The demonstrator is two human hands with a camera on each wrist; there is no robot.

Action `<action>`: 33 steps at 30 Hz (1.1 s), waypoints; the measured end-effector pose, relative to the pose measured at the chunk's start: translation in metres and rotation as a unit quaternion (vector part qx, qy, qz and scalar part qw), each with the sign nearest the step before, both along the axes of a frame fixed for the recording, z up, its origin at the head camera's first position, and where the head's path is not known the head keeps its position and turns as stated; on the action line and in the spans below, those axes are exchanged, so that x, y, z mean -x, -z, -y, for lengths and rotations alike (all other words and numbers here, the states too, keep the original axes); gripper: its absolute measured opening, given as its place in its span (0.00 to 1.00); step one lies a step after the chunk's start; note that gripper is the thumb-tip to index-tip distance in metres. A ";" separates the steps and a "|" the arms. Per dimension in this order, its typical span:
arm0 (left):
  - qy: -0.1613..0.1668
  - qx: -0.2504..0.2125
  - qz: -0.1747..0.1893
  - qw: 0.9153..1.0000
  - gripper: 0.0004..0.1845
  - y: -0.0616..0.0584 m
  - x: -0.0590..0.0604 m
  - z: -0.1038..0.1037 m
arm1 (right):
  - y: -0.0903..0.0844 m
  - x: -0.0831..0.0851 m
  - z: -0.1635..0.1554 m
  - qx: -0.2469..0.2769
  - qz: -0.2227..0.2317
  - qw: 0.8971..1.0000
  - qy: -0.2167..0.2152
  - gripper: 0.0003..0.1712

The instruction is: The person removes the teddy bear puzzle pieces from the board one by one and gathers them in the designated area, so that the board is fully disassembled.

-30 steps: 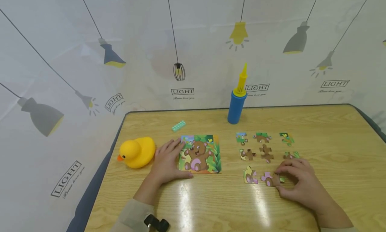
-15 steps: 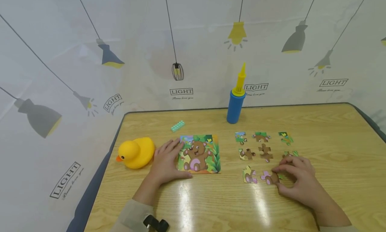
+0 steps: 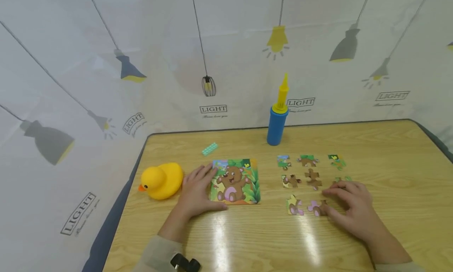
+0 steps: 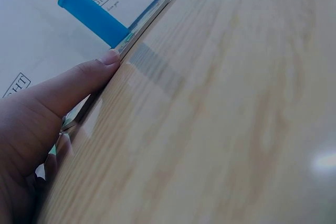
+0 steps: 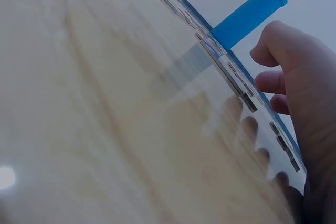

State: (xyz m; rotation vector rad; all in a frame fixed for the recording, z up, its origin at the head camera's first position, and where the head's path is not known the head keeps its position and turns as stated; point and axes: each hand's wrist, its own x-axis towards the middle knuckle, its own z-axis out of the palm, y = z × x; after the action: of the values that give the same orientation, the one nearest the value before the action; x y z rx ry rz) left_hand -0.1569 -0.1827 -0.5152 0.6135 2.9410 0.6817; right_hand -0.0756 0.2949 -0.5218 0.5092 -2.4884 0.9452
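Note:
My left hand [image 3: 196, 191] rests on the table at the left side of a square bear picture board [image 3: 235, 181], fingers near its upper left edge. In the left wrist view its straight thumb [image 4: 89, 80] touches the board's front edge. Several loose jigsaw pieces lie to the right in rough rows. My right hand [image 3: 352, 207] hovers low at their lower right, thumb and forefinger apart. Its thumb overlaps a brown-and-purple jigsaw piece [image 3: 315, 207]; a green-edged piece [image 3: 343, 180] is partly hidden behind the fingers. In the right wrist view, nothing is between the fingers.
A yellow rubber duck [image 3: 162, 181] sits left of my left hand. Behind the board lies a small mint-green studded block [image 3: 210, 149]. A blue and yellow hand pump [image 3: 277, 122] stands upright near the table's back edge, before a lamp-print curtain [image 3: 240, 59].
My right thumb and forefinger have come off the brown-and-purple jigsaw piece and shifted slightly away from me. My left hand stays by the board.

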 end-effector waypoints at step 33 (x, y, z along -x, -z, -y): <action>0.002 -0.002 0.002 1.000 0.70 -0.005 -0.002 -0.002 | -0.004 0.027 0.145 -0.080 -0.074 0.993 -0.054 0.18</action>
State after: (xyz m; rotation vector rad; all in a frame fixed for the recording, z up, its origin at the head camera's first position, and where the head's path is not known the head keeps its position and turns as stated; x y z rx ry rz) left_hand -0.1551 -0.1807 -0.5107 0.6161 2.9345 0.6873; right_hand -0.1028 0.1499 -0.5177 0.7448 -2.4335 0.7217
